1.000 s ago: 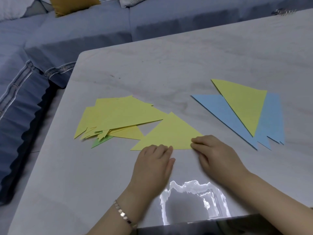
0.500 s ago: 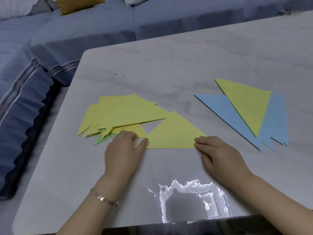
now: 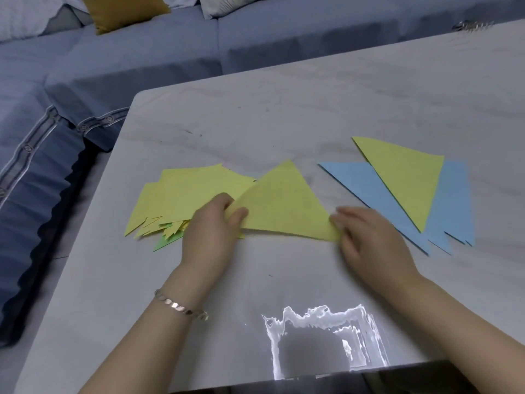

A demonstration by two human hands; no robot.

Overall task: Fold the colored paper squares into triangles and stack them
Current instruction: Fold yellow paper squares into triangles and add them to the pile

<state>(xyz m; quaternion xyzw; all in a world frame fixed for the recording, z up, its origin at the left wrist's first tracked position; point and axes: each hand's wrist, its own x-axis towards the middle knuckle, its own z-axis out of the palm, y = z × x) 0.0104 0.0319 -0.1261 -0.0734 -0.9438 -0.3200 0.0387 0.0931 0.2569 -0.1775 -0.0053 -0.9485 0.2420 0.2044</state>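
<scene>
A folded yellow triangle (image 3: pixel 284 206) lies at the table's middle, its left part raised over a pile of yellow triangles (image 3: pixel 187 194) with a green one (image 3: pixel 164 243) at the bottom. My left hand (image 3: pixel 213 231) pinches the triangle's left corner between thumb and fingers. My right hand (image 3: pixel 366 237) touches its right corner with blurred fingers. To the right, another yellow triangle (image 3: pixel 406 177) lies on blue folded sheets (image 3: pixel 369 189).
The grey marble table (image 3: pixel 284 115) has its left edge beside a blue sofa (image 3: pixel 71 81) with a mustard cushion (image 3: pixel 122 9). A bright light glare (image 3: pixel 321 336) sits near the front edge. A small metallic object (image 3: pixel 471 24) lies at the far right edge.
My left hand slid left along the bottom edge, took the triangle's left corner and lifted it onto the yellow pile. The triangle has shifted left; my right hand stays at its right corner.
</scene>
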